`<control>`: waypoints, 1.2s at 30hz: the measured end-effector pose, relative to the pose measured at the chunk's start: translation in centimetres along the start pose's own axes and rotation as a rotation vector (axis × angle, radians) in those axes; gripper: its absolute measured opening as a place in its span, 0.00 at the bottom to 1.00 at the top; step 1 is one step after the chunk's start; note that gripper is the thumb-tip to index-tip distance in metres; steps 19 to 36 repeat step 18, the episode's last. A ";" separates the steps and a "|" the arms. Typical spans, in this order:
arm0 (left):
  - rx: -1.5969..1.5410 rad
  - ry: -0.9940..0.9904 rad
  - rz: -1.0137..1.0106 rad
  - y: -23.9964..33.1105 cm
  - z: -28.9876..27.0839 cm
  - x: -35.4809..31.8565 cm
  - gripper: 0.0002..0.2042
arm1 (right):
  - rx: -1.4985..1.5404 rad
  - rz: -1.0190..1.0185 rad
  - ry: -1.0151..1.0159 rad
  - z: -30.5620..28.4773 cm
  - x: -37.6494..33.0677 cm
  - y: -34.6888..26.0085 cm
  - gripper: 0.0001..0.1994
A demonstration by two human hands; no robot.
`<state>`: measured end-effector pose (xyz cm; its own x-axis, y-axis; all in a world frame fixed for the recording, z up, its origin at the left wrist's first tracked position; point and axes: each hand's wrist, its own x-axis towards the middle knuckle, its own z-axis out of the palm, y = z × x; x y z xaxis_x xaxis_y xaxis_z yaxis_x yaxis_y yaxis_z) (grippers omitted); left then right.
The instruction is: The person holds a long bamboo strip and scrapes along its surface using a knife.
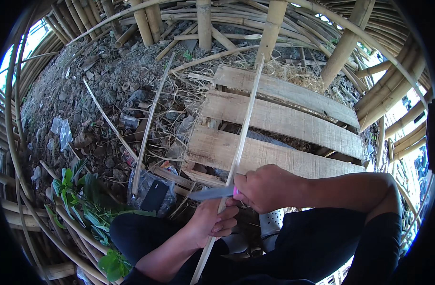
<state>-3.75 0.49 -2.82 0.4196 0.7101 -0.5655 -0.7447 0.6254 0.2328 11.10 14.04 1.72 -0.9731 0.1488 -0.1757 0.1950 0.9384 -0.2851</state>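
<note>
A long, pale bamboo strip (244,130) runs from near my lap up across a wooden pallet (274,154). Low on the strip, my left hand (211,221) has its fingers wrapped round it. Just above, my right hand (267,188) is closed on a knife with a pink handle (236,192). The knife's grey blade (210,193) points left and lies across the strip, close over my left hand's thumb side. The two hands nearly meet. How deep the edge sits in the bamboo cannot be seen.
Two more strips lie left of the pallet, one long (151,121) and one thinner (108,118). A black phone (154,195) rests on clear plastic. Leafy green stems (87,197) lie at lower left. Bamboo posts (204,26) and poles surround the littered, stony ground (98,104).
</note>
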 end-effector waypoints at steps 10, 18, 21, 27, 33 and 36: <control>-0.057 -0.073 -0.050 0.5 -0.2 -0.2 0.19 | -0.097 0.109 0.033 -1.4 0.5 1.4 0.19; -0.076 -0.075 -0.080 0.6 -0.6 0.1 0.20 | -0.054 0.091 0.075 -0.6 0.5 2.7 0.17; -0.076 -0.075 -0.080 0.6 -0.6 0.1 0.20 | -0.054 0.091 0.075 -0.6 0.5 2.7 0.17; -0.076 -0.075 -0.080 0.6 -0.6 0.1 0.20 | -0.054 0.091 0.075 -0.6 0.5 2.7 0.17; -0.076 -0.075 -0.080 0.6 -0.6 0.1 0.20 | -0.054 0.091 0.075 -0.6 0.5 2.7 0.17; -0.076 -0.075 -0.080 0.6 -0.6 0.1 0.20 | -0.054 0.091 0.075 -0.6 0.5 2.7 0.17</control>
